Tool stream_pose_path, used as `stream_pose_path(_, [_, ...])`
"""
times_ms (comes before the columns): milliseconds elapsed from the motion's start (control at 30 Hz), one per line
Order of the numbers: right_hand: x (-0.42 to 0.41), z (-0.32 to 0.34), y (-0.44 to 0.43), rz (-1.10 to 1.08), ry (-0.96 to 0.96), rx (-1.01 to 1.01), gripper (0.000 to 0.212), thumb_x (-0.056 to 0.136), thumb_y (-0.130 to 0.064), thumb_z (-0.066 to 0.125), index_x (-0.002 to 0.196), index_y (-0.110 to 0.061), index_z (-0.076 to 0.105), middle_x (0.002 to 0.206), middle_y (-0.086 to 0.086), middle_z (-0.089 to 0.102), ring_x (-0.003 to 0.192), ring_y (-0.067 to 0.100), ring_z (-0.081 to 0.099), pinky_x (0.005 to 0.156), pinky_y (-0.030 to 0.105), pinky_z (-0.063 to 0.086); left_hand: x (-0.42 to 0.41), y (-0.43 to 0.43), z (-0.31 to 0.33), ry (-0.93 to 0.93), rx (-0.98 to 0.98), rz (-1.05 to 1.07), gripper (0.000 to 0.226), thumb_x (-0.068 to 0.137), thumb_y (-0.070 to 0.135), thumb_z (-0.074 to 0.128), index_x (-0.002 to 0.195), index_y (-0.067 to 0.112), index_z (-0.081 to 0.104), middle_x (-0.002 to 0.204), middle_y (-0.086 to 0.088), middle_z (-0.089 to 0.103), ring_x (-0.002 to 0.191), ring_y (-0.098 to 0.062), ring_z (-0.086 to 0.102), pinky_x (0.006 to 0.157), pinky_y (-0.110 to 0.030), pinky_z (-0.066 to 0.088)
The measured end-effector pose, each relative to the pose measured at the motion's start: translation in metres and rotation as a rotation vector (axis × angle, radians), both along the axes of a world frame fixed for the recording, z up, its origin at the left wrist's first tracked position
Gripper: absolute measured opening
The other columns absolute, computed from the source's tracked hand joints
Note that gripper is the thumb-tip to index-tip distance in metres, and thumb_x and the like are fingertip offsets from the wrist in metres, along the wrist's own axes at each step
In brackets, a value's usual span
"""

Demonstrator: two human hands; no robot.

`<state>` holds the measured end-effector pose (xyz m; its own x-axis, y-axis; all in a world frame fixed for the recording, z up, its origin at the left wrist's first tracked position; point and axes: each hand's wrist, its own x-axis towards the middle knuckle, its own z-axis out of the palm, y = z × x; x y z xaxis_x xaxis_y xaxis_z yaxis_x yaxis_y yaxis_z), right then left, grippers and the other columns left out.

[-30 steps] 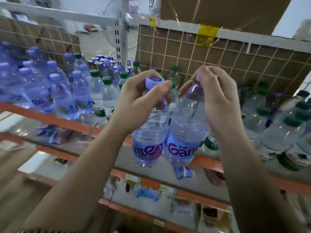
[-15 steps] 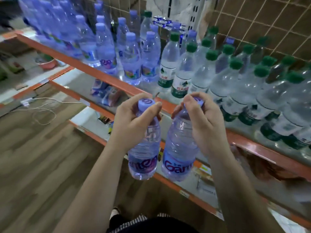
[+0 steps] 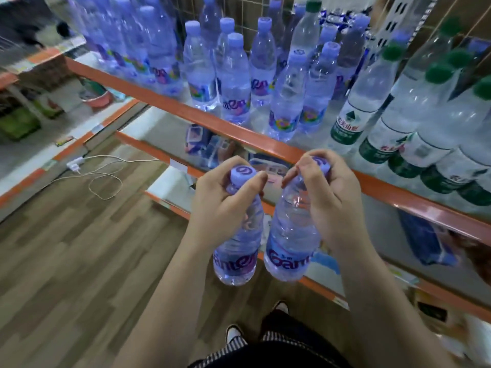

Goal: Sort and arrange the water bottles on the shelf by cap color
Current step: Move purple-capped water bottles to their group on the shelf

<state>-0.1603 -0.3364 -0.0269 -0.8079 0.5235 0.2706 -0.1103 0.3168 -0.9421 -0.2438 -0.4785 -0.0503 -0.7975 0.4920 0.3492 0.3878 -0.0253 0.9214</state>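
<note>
Left hand (image 3: 223,205) is gripping the neck of one purple-capped bottle (image 3: 237,251); right hand (image 3: 329,203) is gripping a second purple-capped bottle (image 3: 291,248), both hanging side by side before the shelf (image 3: 186,112). Purple-cap bottles (image 3: 233,83) are standing left on it, green-cap bottles (image 3: 414,107) right.

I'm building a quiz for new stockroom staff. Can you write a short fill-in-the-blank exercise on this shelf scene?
1. The left hand and the right hand each grip one bottle by its ____.
2. Both held bottles, the left bottle and the right bottle, have ____ caps.
3. On the shelf, the green-capped bottles stand to the ____ of the purple-capped bottles.
4. A white ____ lies on the wooden floor.

Missing words: neck; purple; right; cable
</note>
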Motion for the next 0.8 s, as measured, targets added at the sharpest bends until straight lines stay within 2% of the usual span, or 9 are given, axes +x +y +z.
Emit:
stream_pose_path(167, [-0.033, -0.009, 0.003, -0.009, 0.000, -0.044, 0.026, 0.091, -0.044, 0.051, 0.088, -0.019, 0.058, 0.078, 0.004, 0.070, 0.076, 0.023, 0.067, 0.074, 0.038, 0.053, -0.035, 0.006, -0.007, -0.026, 0.011, 0.002, 0.024, 0.089, 0.029, 0.062, 0.069, 0.017, 0.054, 0.059, 0.012, 0.052, 0.056, -0.005, 0.049, 0.058, -0.015, 0.038])
stream_pose_path(233, [-0.054, -0.012, 0.007, 0.008, 0.017, -0.050, 0.026, 0.092, -0.042, 0.051, 0.088, -0.017, 0.058, 0.078, 0.002, 0.071, 0.074, 0.018, 0.067, 0.073, 0.030, 0.052, -0.055, 0.011, -0.006, -0.040, 0.045, -0.012, 0.023, 0.089, 0.025, 0.062, 0.069, 0.017, 0.054, 0.058, 0.010, 0.053, 0.053, -0.005, 0.049, 0.055, -0.014, 0.040])
stream_pose_path(300, [-0.078, -0.010, 0.010, 0.031, 0.038, -0.043, 0.024, 0.092, -0.042, 0.051, 0.086, -0.019, 0.057, 0.077, 0.000, 0.071, 0.071, 0.011, 0.065, 0.070, 0.021, 0.049, -0.080, 0.015, -0.003, -0.007, 0.033, 0.009, 0.022, 0.089, 0.026, 0.062, 0.071, 0.016, 0.057, 0.061, 0.001, 0.057, 0.056, -0.012, 0.053, 0.056, -0.022, 0.043])
stream_pose_path(400, [-0.115, -0.001, 0.014, 0.035, 0.076, 0.014, 0.021, 0.090, -0.045, 0.050, 0.081, -0.027, 0.054, 0.069, -0.006, 0.063, 0.059, 0.002, 0.054, 0.058, 0.012, 0.042, -0.119, 0.018, 0.006, 0.038, 0.020, 0.042, 0.022, 0.089, 0.030, 0.062, 0.072, 0.017, 0.059, 0.063, 0.000, 0.058, 0.060, -0.018, 0.054, 0.059, -0.032, 0.044])
stream_pose_path(467, [-0.138, 0.006, 0.018, 0.052, 0.085, 0.046, 0.020, 0.090, -0.046, 0.049, 0.081, -0.028, 0.053, 0.066, -0.011, 0.063, 0.055, 0.000, 0.054, 0.055, 0.012, 0.041, -0.144, 0.019, 0.010, 0.044, 0.043, 0.090, 0.029, 0.089, 0.031, 0.063, 0.072, 0.008, 0.057, 0.063, -0.006, 0.059, 0.060, -0.022, 0.056, 0.057, -0.034, 0.045])
stream_pose_path(533, [-0.159, 0.010, 0.021, 0.076, 0.091, 0.041, 0.020, 0.091, -0.046, 0.049, 0.082, -0.029, 0.054, 0.066, -0.016, 0.066, 0.055, -0.001, 0.055, 0.055, 0.016, 0.045, -0.166, 0.017, 0.012, 0.063, 0.061, 0.157, 0.028, 0.088, 0.032, 0.064, 0.071, 0.010, 0.057, 0.060, 0.005, 0.057, 0.057, -0.010, 0.053, 0.057, -0.023, 0.042])
stream_pose_path(633, [-0.187, 0.013, 0.020, 0.119, 0.098, -0.001, 0.023, 0.091, -0.046, 0.050, 0.086, -0.024, 0.056, 0.073, -0.005, 0.070, 0.050, -0.001, 0.053, 0.050, 0.015, 0.041, -0.198, 0.012, 0.016, 0.058, 0.088, 0.241, 0.024, 0.087, 0.032, 0.063, 0.069, 0.019, 0.055, 0.060, 0.013, 0.056, 0.057, -0.003, 0.050, 0.059, -0.015, 0.039])
stream_pose_path(700, [-0.203, 0.013, 0.016, 0.131, 0.094, 0.001, 0.024, 0.091, -0.046, 0.050, 0.086, -0.023, 0.056, 0.076, 0.002, 0.070, 0.045, 0.000, 0.049, 0.046, 0.012, 0.036, -0.220, 0.005, 0.019, 0.090, 0.091, 0.310, 0.025, 0.087, 0.033, 0.062, 0.069, 0.017, 0.055, 0.059, 0.011, 0.056, 0.057, -0.006, 0.051, 0.060, -0.019, 0.040])
stream_pose_path(800, [-0.230, 0.012, 0.007, 0.101, 0.080, 0.001, 0.023, 0.090, -0.048, 0.050, 0.084, -0.027, 0.056, 0.078, 0.003, 0.070, 0.050, 0.013, 0.054, 0.048, 0.026, 0.043, -0.260, -0.006, 0.022, 0.147, 0.083, 0.387, 0.033, 0.087, 0.037, 0.061, 0.073, 0.008, 0.056, 0.065, -0.008, 0.061, 0.063, -0.028, 0.057, 0.061, -0.038, 0.047])
